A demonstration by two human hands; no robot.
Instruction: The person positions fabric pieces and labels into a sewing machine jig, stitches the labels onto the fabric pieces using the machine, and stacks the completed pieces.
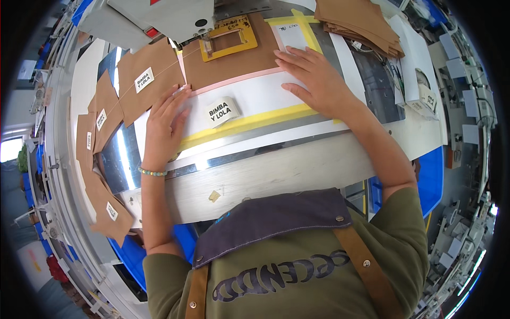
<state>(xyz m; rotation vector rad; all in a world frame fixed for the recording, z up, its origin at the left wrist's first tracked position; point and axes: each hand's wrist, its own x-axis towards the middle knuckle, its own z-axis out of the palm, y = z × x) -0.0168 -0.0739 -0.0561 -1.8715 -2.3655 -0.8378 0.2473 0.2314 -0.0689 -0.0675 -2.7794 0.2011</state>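
A brown fabric-like panel (239, 68) lies flat beneath the sewing machine head (159, 21), its near edge along a pink strip (234, 83). The machine's yellow rectangular frame (234, 51) rests on the panel. My left hand (163, 127) is open, fingers stretched out, fingertips at the panel's near left corner. At the other end, my right hand (316, 82) lies open with fingers spread, its fingertips by the panel's right edge. Between my hands, a small pile of white printed labels (222, 110) sits on the white sheet (255, 98).
Brown panels with white labels (130, 87) trail off the table's left side, some joined by thread. A stack of brown panels (361, 26) sits at the far right, with a roll of labels (426, 101) nearer. Yellow tape (249, 124) borders the sheet. A blue bin (431, 178) stands below right.
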